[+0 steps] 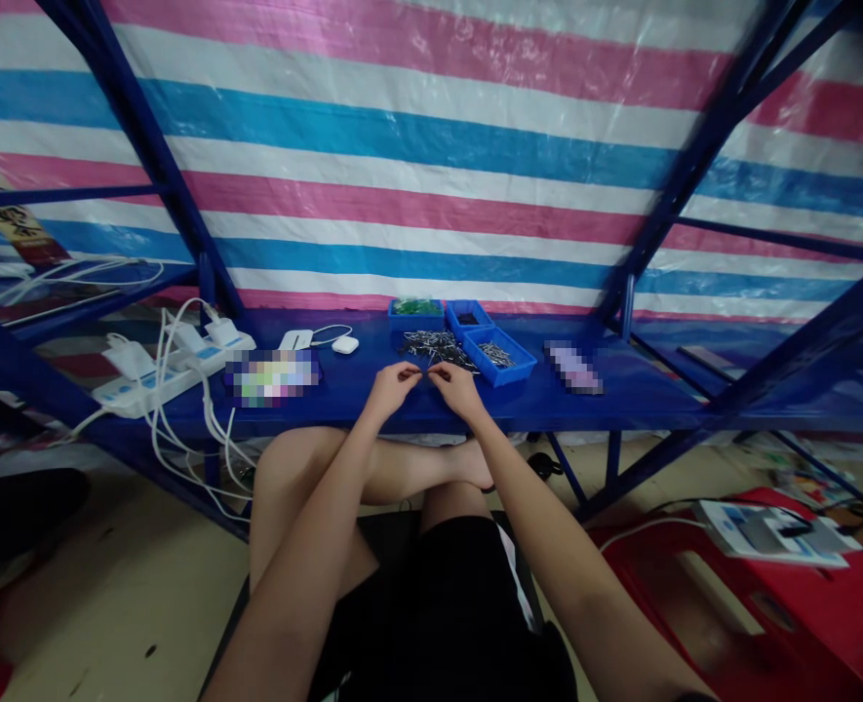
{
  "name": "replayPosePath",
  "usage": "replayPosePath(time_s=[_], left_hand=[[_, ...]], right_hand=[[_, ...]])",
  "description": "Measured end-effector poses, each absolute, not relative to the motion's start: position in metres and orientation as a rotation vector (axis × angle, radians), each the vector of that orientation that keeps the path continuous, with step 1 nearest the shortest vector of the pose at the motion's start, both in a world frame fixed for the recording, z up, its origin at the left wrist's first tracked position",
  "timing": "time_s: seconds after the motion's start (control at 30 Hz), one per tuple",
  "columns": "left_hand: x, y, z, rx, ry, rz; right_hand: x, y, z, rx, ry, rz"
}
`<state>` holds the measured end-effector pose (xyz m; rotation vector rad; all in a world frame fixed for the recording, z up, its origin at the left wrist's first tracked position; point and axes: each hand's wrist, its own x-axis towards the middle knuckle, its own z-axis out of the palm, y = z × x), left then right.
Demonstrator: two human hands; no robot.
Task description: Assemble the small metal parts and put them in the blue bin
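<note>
My left hand (396, 383) and my right hand (454, 384) are close together above the front of the blue table (358, 409). The fingers of both are pinched, and whatever is between them is too small to make out. Just beyond my fingertips lies a loose pile of thin black and silvery pieces (431, 345). Right of the pile, a blue bin (504, 373) holds thin silvery pieces (496, 354). Behind it stands a smaller blue bin (481, 310) with dark contents, and left of that another blue bin (394, 313) with green pieces (416, 306).
A white power strip (131, 392) with chargers and hanging cables occupies the table's left end. A white box with a cable (344, 344) and a blurred-out item (274, 378) lie nearby. Another blurred-out item (574, 368) lies to the right. Blue frame bars (657, 224) rise on both sides.
</note>
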<state>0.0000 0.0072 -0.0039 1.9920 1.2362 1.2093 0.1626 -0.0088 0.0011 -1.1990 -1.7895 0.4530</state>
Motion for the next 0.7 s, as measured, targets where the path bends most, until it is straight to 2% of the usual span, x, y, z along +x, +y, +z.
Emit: replayPosePath(time_s=[0.7], left_hand=[[0.0004,0.0052,-0.0021,2.0,1.24,1.218]], right_hand=[[0.1622,-0.0079,0.0009,-1.202,-1.784,0.457]])
